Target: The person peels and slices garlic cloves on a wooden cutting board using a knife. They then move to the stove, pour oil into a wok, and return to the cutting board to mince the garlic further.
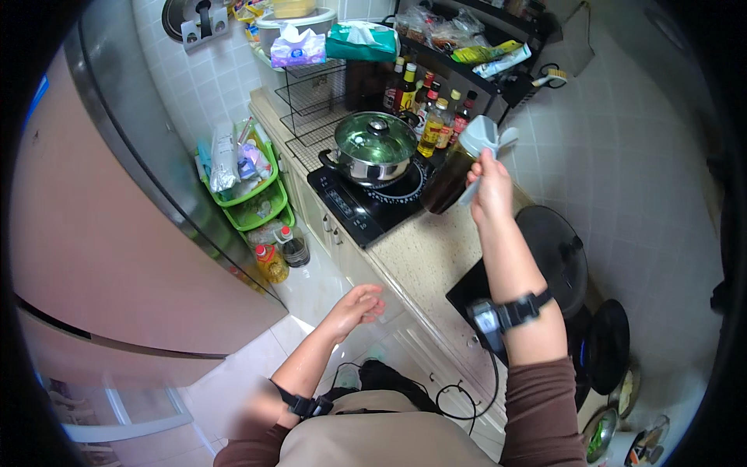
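Observation:
My right hand (pixel 491 190) grips the handle of a pitcher (pixel 448 180) with a pale lid, partly filled with dark liquid. The pitcher tilts above the counter, beside the black induction cooktop (pixel 373 219). A stainless steel pot (pixel 373 169) sits on that cooktop under a glass lid (pixel 373 140) with a black knob. Low in front of the cabinets, my left hand (pixel 356 308) hangs in the air with its fingers apart and holds nothing.
Several sauce bottles (pixel 432 125) stand behind the pot. A wire rack (pixel 309 99) is left of it. Green stacked baskets (pixel 251 195) and two jugs (pixel 272 264) stand on the floor by the refrigerator (pixel 117 233). A large dark lid (pixel 551 257) leans at the right wall.

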A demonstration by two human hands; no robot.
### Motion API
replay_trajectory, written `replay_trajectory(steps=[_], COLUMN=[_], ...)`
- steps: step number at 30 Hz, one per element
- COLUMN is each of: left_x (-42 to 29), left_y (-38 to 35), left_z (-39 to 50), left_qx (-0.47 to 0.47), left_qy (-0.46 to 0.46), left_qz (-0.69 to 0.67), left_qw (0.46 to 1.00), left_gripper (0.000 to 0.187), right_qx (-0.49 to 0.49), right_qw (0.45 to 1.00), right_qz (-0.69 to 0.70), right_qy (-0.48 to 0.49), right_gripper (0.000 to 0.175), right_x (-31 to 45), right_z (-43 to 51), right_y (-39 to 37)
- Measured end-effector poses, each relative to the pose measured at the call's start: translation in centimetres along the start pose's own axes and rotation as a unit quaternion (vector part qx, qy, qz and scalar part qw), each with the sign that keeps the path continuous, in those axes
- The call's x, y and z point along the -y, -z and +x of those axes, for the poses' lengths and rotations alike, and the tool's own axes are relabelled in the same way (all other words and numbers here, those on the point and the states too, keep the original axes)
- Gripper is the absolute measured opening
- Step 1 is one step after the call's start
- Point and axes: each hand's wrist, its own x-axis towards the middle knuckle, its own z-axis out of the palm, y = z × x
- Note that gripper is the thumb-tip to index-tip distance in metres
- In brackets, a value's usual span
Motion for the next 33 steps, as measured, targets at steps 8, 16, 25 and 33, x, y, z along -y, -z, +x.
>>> replay_trajectory(steps=[8, 16, 25, 33], left_x=[-0.7, -1.3, -1.9, -2.3], left_y=[5.5, 7.4, 8.8, 10.1], left_z=[0.1, 3.8, 5.2, 5.6], left_qx=[-0.074, -0.146, -0.152, -0.13], left_qy=[-0.011, -0.007, -0.024, -0.016], left_qz=[0.039, -0.034, -0.082, -0.072], left_qw=[0.996, 0.989, 0.985, 0.989], left_gripper=[0.03, 0.028, 0.031, 0.033], right_qx=[-0.119, -0.171, -0.206, -0.238], right_qw=[0.976, 0.952, 0.94, 0.924], right_qz=[-0.144, -0.223, -0.197, -0.298], right_qy=[0.113, 0.118, 0.188, 0.014], right_gripper=[0.025, 0.032, 0.023, 0.06], right_x=[-11.5, -18.4, -24.4, -18.2], right_z=[16.6, 27.5, 30.4, 25.3], right_y=[-3.2, 0.0, 3.3, 0.1])
